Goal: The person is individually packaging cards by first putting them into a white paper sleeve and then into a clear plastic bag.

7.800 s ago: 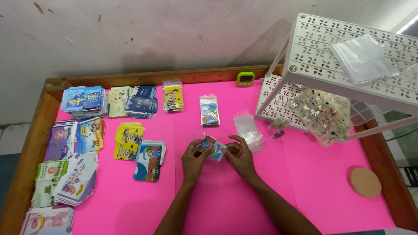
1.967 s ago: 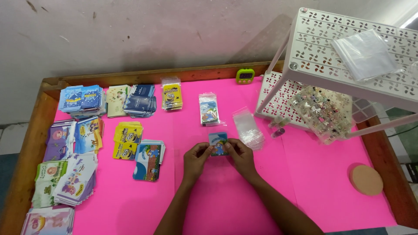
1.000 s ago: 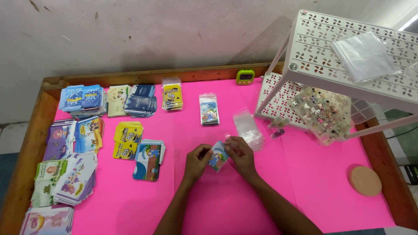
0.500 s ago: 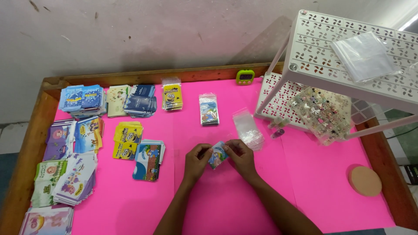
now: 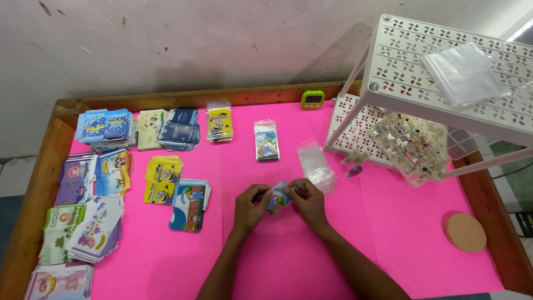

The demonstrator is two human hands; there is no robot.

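Our left hand point(image 5: 248, 206) and right hand point(image 5: 308, 201) both pinch one small blue cartoon card point(image 5: 277, 198) between the fingertips, just above the pink table point(image 5: 288, 261). The card is tilted, its long axis running from lower left up to upper right, printed face toward us. Just beyond the right hand lies a stack of clear sleeves point(image 5: 316, 165); a blue card pile point(image 5: 189, 204) sits left of the left hand. Bare pink surface stretches toward us and rightward to the round cork coaster point(image 5: 466, 231) and the wooden rim point(image 5: 41, 183).
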